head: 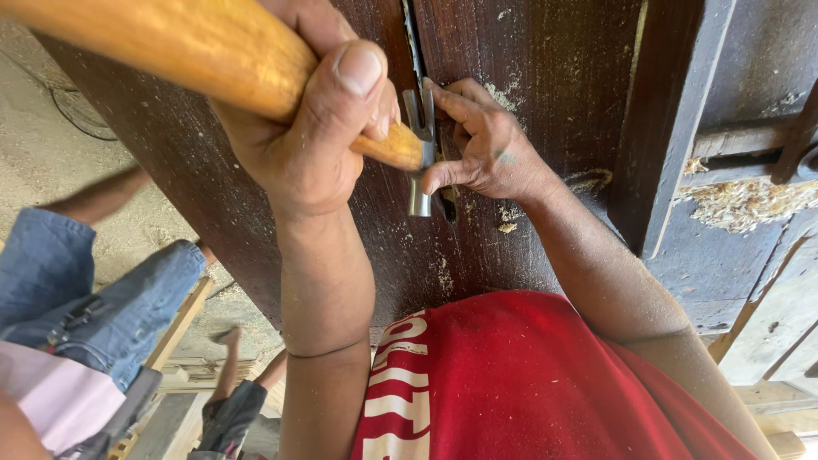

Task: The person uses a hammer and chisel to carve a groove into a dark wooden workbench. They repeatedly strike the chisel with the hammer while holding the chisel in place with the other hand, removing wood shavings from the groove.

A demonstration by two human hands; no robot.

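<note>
while left hand (311, 128) grips, hammer (256, 64) points right

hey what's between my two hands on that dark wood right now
In the head view, the metal hammer head lies between them: the left hand grips the wooden handle, and the right hand rests on the dark wooden panel beside it.

Single view, head-worn camera. It is looking steeply down the person's own chest, red shirt (528, 383) filling the lower frame, and facing a dark wooden panel (545, 94) very close ahead. Both forearms are reaching away from the lens into the frame's centre. Left edge is catching sawdust-strewn floor (43, 145) and another person's denim-clad legs (94, 298) below.
</note>
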